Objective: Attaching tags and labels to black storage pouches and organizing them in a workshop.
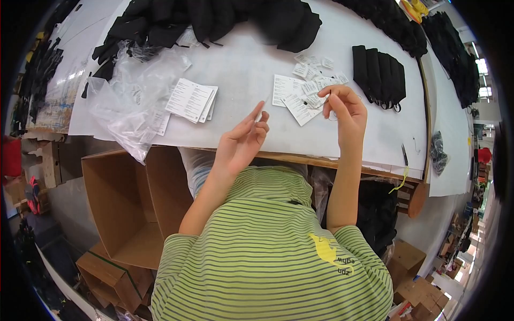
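My left hand (pixel 243 143) is raised over the table's near edge, index finger stretched and the other fingers curled. A thin pale edge shows between its fingers and thumb; what it belongs to I cannot make out. To the right, my right hand (pixel 349 112) pinches thumb and forefinger together on a fine thread-like string (pixel 333 115), over loose labels. Under and beside it lie small white printed labels (pixel 309 87) in a scattered heap and larger white printed cards (pixel 301 111). Left of my left hand sits a fanned stack of white cards (pixel 190 101).
A crumpled clear plastic bag (pixel 131 93) lies at the left. Black fabric pouches (pixel 214 18) are heaped at the back, with a neat row of black pouches (pixel 379 75) at the right. Thread snips (pixel 405 155) lie near the right edge. An open cardboard box (pixel 123 208) stands below.
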Demonstrator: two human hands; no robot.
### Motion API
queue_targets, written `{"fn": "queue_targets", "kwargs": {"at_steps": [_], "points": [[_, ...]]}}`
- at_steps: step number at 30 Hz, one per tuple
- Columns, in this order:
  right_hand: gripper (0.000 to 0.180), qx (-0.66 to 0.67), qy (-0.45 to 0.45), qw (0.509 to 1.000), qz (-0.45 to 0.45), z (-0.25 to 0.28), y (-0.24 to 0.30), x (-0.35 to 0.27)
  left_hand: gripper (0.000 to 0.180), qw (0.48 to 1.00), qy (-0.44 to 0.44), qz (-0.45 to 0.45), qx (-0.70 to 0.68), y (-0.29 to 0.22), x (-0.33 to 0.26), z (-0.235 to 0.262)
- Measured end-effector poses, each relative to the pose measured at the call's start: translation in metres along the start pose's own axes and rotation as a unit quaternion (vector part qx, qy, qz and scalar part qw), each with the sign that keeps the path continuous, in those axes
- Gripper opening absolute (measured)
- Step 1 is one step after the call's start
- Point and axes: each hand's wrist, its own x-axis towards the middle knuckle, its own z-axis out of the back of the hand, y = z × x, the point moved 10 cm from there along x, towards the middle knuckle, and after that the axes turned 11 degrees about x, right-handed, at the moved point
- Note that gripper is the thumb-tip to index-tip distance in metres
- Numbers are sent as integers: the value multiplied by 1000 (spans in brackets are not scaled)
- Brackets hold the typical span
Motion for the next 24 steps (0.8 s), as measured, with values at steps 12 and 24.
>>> {"fn": "queue_targets", "kwargs": {"at_steps": [12,24], "points": [[9,140,79,978,-132,-90,-45,-40,34,885,-67,-60,456,10,-4,-13],[8,55,-45,984,-164,-41,-69,-43,37,731,-142,-137,653,-18,-14,-31]]}}
